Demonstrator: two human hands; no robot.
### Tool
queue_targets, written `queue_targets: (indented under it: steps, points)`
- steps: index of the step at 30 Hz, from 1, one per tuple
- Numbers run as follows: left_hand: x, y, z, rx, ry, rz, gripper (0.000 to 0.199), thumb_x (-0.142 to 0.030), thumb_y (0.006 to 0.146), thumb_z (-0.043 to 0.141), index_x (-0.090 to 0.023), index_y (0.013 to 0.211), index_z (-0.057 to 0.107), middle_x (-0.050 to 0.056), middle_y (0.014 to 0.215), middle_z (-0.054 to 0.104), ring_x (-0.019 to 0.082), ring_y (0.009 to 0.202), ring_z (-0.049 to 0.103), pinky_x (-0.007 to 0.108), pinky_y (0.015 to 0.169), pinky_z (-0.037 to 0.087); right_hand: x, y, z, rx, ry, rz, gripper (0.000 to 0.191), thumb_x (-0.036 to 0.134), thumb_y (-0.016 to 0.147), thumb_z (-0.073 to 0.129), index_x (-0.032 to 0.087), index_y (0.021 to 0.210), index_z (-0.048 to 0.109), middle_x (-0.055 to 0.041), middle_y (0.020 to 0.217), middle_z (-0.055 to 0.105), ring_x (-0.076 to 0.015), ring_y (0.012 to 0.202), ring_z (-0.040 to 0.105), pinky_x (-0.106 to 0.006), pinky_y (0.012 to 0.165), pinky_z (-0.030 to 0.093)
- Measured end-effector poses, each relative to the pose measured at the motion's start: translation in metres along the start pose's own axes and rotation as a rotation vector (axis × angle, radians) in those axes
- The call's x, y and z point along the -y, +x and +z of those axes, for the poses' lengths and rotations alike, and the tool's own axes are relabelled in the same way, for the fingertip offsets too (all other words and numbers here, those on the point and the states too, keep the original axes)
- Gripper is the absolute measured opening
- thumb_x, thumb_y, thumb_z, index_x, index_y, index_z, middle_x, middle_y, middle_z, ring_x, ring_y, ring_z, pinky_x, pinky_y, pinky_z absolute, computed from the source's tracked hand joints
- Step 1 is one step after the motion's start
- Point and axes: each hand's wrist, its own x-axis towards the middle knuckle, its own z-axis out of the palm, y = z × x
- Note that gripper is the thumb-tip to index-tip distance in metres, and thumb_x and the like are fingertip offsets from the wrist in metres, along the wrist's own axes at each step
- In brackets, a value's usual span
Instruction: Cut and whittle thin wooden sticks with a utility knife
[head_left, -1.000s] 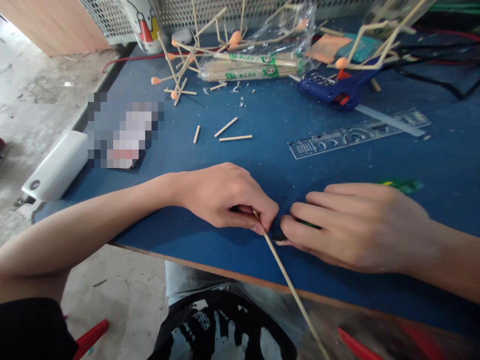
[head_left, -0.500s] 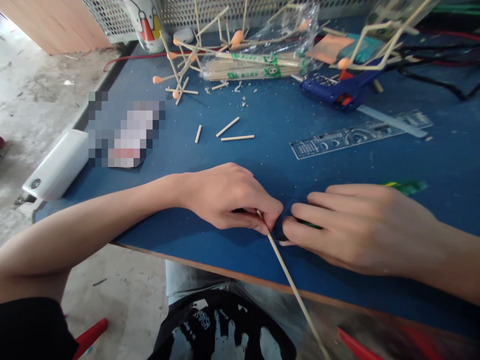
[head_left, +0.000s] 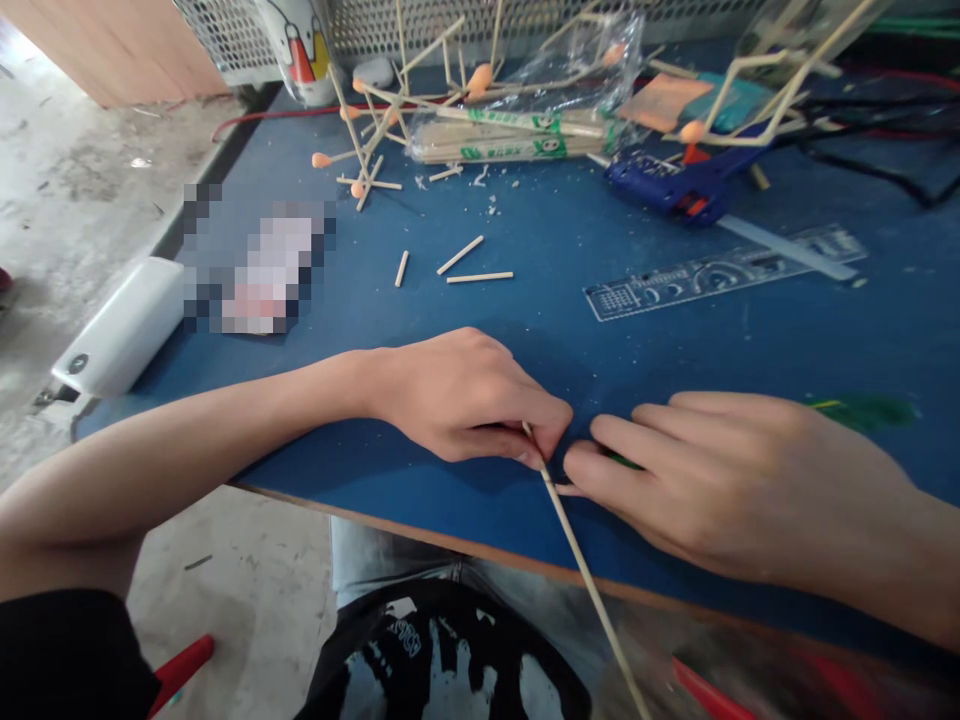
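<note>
My left hand (head_left: pixel 487 400) is closed, pinching a long thin wooden stick (head_left: pixel 581 560) near its upper end. The stick slants down across the table edge towards my lap. Close beside it, my right hand (head_left: pixel 720 480) is curled palm down around a green utility knife (head_left: pixel 862 410). Only the knife's blurred green and yellow end and a bit of green between the fingers show; the blade is hidden. My right fingertips are next to the stick just below the left pinch. Beyond my hands lie three short cut sticks (head_left: pixel 480 277).
A clear ruler (head_left: pixel 652 287) and a blue glue gun (head_left: pixel 667 185) lie at the right. At the back are wrapped chopsticks (head_left: pixel 517 148), stick frames with orange balls (head_left: pixel 357 188), and a cup (head_left: pixel 300 60). A white device (head_left: pixel 120 325) sits on the left edge.
My right hand has shifted slightly down and right, and the knife's green end has moved right with it. The left hand keeps its pinch on the stick.
</note>
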Motion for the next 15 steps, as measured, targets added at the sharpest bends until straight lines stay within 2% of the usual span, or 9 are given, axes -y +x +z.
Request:
queue_targets:
  steps: [4, 7, 11, 15]
  points:
    - [0.0, 0.0, 0.0, 0.015, -0.015, -0.015, 0.016, -0.029, 0.118, 0.065, -0.025, 0.105, 0.075, 0.001, 0.109, 0.091, 0.017, 0.093, 0.083, 0.034, 0.078, 0.049, 0.007, 0.005, -0.003, -0.002, -0.027, 0.016, 0.03, 0.006, 0.108, 0.045, 0.027, 0.097, 0.064, 0.0041, 0.074, 0.064, -0.0222, 0.062, 0.056, -0.041, 0.068, 0.033]
    - [0.0, 0.0, 0.0, 0.037, -0.028, -0.051, 0.02, -0.032, 0.119, 0.063, -0.026, 0.105, 0.076, 0.002, 0.11, 0.091, 0.017, 0.093, 0.082, 0.035, 0.079, 0.049, 0.006, 0.005, 0.006, -0.067, -0.017, 0.026, 0.028, 0.017, 0.116, 0.049, 0.027, 0.096, 0.064, 0.0045, 0.073, 0.062, -0.0219, 0.065, 0.055, -0.04, 0.069, 0.034]
    - [0.0, 0.0, -0.002, 0.049, -0.042, -0.051, 0.025, -0.034, 0.121, 0.057, -0.026, 0.108, 0.078, 0.003, 0.111, 0.091, 0.018, 0.097, 0.083, 0.036, 0.082, 0.05, -0.011, 0.0, 0.023, -0.184, 0.021, 0.011, 0.037, 0.034, 0.124, 0.045, 0.028, 0.093, 0.066, 0.0036, 0.077, 0.065, -0.0209, 0.069, 0.051, -0.038, 0.07, 0.036]
    - [0.0, 0.0, -0.004, 0.049, -0.054, -0.031, 0.025, -0.031, 0.121, 0.057, -0.027, 0.11, 0.079, 0.004, 0.112, 0.09, 0.018, 0.099, 0.083, 0.035, 0.083, 0.05, -0.03, -0.003, 0.027, -0.179, 0.035, -0.072, 0.039, 0.038, 0.124, 0.047, 0.027, 0.092, 0.065, 0.0031, 0.076, 0.063, -0.0202, 0.072, 0.047, -0.038, 0.069, 0.034]
